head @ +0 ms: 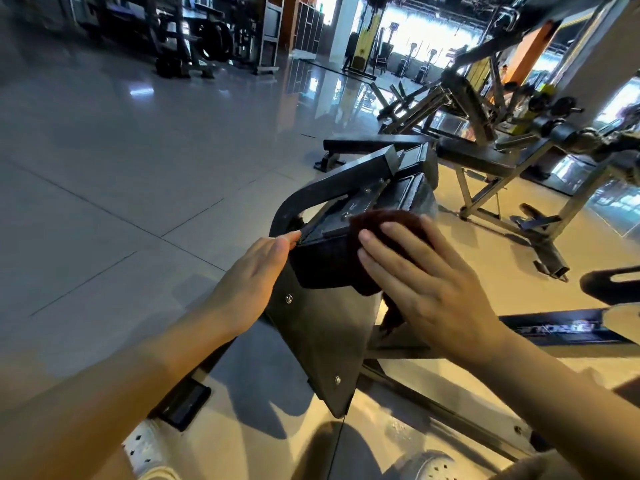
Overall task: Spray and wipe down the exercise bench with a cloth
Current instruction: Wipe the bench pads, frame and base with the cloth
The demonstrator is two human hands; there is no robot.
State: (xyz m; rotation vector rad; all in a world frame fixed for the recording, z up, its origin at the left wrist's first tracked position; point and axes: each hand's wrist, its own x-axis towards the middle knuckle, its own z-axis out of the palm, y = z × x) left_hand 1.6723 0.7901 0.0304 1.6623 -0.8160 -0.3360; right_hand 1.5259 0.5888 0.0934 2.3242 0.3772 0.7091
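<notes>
I am pressing the cloth (391, 237) flat under my right hand (426, 289), fingers straight, while my open left hand (249, 282) is steadying the pad (408, 188), whose length is running away ahead of me.

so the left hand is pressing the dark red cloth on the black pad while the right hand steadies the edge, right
Not quite: the hands are swapped. In the head view the right hand presses the dark red cloth flat on the black pad, and the left hand rests straight-fingered against the pad's edge to steady it.
</notes>
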